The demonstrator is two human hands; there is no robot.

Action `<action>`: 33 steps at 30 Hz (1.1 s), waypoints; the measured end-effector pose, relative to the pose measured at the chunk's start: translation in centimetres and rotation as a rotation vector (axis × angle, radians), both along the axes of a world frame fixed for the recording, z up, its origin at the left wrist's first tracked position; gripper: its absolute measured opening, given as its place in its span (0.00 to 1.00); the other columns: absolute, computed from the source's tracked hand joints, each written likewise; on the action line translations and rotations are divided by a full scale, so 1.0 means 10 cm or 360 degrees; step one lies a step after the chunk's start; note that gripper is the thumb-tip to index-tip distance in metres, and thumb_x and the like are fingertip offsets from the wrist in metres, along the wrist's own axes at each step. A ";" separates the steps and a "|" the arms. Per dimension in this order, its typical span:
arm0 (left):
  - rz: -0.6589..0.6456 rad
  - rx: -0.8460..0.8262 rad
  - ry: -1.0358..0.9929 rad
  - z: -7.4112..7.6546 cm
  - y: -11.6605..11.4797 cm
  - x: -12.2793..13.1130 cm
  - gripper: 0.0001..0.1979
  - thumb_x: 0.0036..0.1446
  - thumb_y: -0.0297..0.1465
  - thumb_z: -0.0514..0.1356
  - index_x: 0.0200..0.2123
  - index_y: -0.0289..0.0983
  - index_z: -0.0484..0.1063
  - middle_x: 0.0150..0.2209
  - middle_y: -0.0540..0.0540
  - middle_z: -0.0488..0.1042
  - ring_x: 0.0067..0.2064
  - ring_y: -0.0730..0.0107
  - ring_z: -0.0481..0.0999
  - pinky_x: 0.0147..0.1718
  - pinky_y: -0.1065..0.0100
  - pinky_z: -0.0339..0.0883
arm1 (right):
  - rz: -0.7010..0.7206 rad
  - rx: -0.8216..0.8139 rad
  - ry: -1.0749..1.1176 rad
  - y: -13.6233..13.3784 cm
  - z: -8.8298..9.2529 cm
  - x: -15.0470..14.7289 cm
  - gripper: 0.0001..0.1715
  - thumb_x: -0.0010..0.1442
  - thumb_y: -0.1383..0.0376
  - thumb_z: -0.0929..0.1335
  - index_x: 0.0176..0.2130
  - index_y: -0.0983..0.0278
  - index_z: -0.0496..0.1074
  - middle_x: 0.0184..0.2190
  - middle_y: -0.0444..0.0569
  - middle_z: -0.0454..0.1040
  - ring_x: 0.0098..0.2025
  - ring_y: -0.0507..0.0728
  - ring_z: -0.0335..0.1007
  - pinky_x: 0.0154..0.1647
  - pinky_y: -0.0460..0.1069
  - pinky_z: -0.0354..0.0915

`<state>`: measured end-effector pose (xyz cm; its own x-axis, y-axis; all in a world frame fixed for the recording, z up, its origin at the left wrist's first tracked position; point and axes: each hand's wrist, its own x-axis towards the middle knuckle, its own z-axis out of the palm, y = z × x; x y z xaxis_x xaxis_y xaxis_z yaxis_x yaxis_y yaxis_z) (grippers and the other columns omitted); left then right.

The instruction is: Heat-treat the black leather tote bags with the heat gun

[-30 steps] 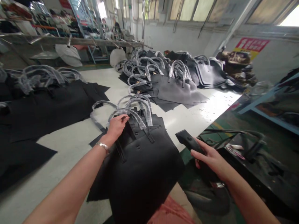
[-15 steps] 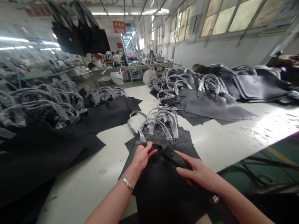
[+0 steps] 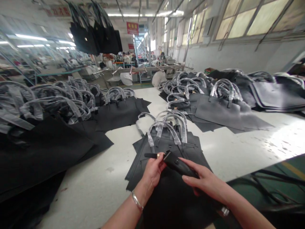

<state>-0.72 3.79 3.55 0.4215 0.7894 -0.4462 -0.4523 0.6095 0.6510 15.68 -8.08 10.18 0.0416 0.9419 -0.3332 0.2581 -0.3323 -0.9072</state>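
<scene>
1. Slip risk: left hand [image 3: 152, 171] pinches a thin black strap [image 3: 149, 155] between thumb and fingertips only. The hold looks light, and in my judgement a push from the tool could knock the strap out of the pinch
2. Finger risk: the tip of the black handheld tool [image 3: 178, 165] sits against the strap end, just beside the left thumb. If the tip skids, it would likely meet that thumb or mark the bag [image 3: 166, 197] beneath
3. Snag risk: plastic-wrapped handles [image 3: 166, 127] arch just beyond both hands, and a wide sweep might catch them
4. Left pose: forearm enters from lower centre with a bracelet [image 3: 137, 201] at the wrist, palm turned inward, fingers closed on the strap
5. Right pose: right hand [image 3: 205, 183] is wrapped round the tool body with the forefinger laid along its top, and the tool points up and left toward the strap
6. Position: the strap is held over the bag's upper part, and the bag lies flat on the white table [image 3: 95, 187]. Tool type cannot be told
</scene>
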 end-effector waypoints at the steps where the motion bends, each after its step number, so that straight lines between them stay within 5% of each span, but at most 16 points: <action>1: -0.0016 -0.0035 -0.0020 0.01 -0.02 -0.01 0.03 0.57 0.25 0.63 0.33 0.29 0.74 0.35 0.43 0.76 0.34 0.71 0.77 0.33 0.73 0.74 | -0.0030 0.0019 -0.0028 -0.01 -0.01 0.01 0.38 0.57 0.56 0.69 0.63 0.59 0.58 0.24 0.41 0.72 0.20 0.52 0.68 0.22 0.46 0.63; 6: -0.0154 -0.0279 -0.0253 -0.01 -0.16 -0.06 0.06 0.60 0.28 0.62 0.33 0.29 0.73 0.35 0.41 0.75 0.38 0.64 0.78 0.39 0.66 0.75 | -0.0148 0.0050 -0.0118 -0.07 -0.02 0.09 0.41 0.57 0.53 0.69 0.64 0.61 0.55 0.24 0.41 0.72 0.20 0.53 0.67 0.22 0.47 0.63; 9: -0.0013 -0.0329 -0.0306 -0.09 -0.28 -0.08 0.09 0.58 0.27 0.62 0.26 0.29 0.71 0.28 0.44 0.72 0.35 0.67 0.76 0.47 0.62 0.73 | -0.0139 -0.0008 -0.0096 -0.18 -0.02 0.14 0.42 0.57 0.53 0.69 0.64 0.61 0.55 0.27 0.42 0.72 0.21 0.52 0.67 0.22 0.47 0.62; 14: 0.0138 0.0234 -0.0001 -0.31 -0.46 -0.05 0.10 0.45 0.25 0.69 0.28 0.33 0.70 0.30 0.47 0.73 0.38 0.69 0.75 0.49 0.65 0.69 | -0.0138 -0.0084 -0.0079 -0.35 -0.06 0.12 0.43 0.57 0.52 0.69 0.65 0.61 0.54 0.28 0.43 0.73 0.21 0.52 0.67 0.22 0.47 0.63; 20: 0.0250 0.0832 0.0460 -0.40 -0.56 -0.04 0.12 0.54 0.35 0.65 0.38 0.38 0.67 0.36 0.47 0.73 0.39 0.69 0.73 0.40 0.71 0.66 | -0.0056 -0.0152 -0.0068 -0.41 -0.06 0.04 0.43 0.57 0.53 0.68 0.65 0.61 0.53 0.26 0.42 0.73 0.20 0.52 0.66 0.21 0.47 0.61; 26: 0.0184 0.1073 0.0504 -0.43 -0.60 -0.05 0.14 0.56 0.36 0.63 0.42 0.39 0.64 0.40 0.45 0.72 0.41 0.65 0.73 0.40 0.70 0.66 | 0.0042 -0.0159 -0.0003 -0.29 -0.09 -0.08 0.41 0.57 0.56 0.69 0.65 0.61 0.54 0.22 0.40 0.71 0.19 0.52 0.65 0.21 0.46 0.62; 33: 0.0210 0.1062 0.0625 -0.47 -0.60 -0.01 0.16 0.55 0.35 0.63 0.43 0.39 0.62 0.38 0.45 0.72 0.38 0.65 0.74 0.36 0.70 0.66 | -0.0150 -0.0003 -0.0256 -0.19 -0.07 -0.07 0.41 0.58 0.54 0.68 0.65 0.61 0.54 0.20 0.39 0.70 0.21 0.54 0.69 0.23 0.48 0.63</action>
